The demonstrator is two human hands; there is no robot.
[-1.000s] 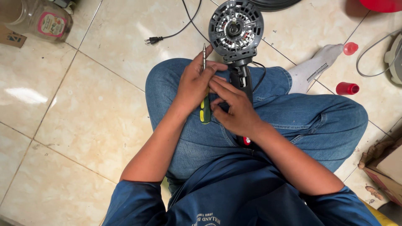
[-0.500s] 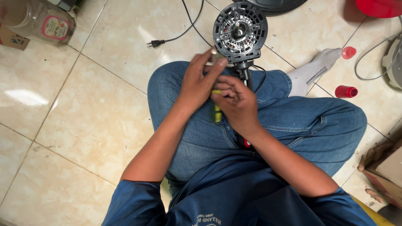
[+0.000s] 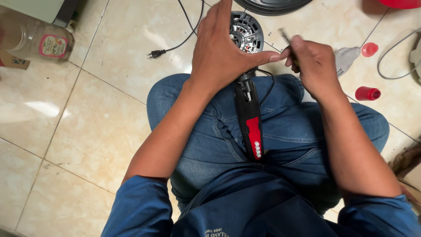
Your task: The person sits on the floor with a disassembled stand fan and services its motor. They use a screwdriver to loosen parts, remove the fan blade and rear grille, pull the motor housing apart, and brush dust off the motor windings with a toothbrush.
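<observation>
You sit on the tiled floor (image 3: 101, 109), which fills the left and upper part of the frame, and your legs in blue jeans (image 3: 285, 131) take the centre. On your lap lies the fan motor assembly (image 3: 246, 79): its round grey motor housing is at the upper centre, and its black neck with a red switch panel and white buttons runs down to the centre of the frame. Its black cord with plug (image 3: 154, 54) lies on the floor at the upper left of centre.

Your left hand (image 3: 219, 48) rests flat over the motor housing, the fingers spread and the thumb pointing to the right; it presses on the housing and is not closed around it. Your right hand (image 3: 313, 66), right of the upper centre, has a closed grip on a thin metal tool (image 3: 285, 37), whose tip stands out toward the top, touching your left thumb.

In the upper left corner stands a clear plastic jar (image 3: 37, 41) with a pink label; what it holds I cannot tell. At the right side two small red caps (image 3: 367, 93) lie on the floor, well apart from your hands, and a grey sock (image 3: 348, 57) lies just beside your right hand.
</observation>
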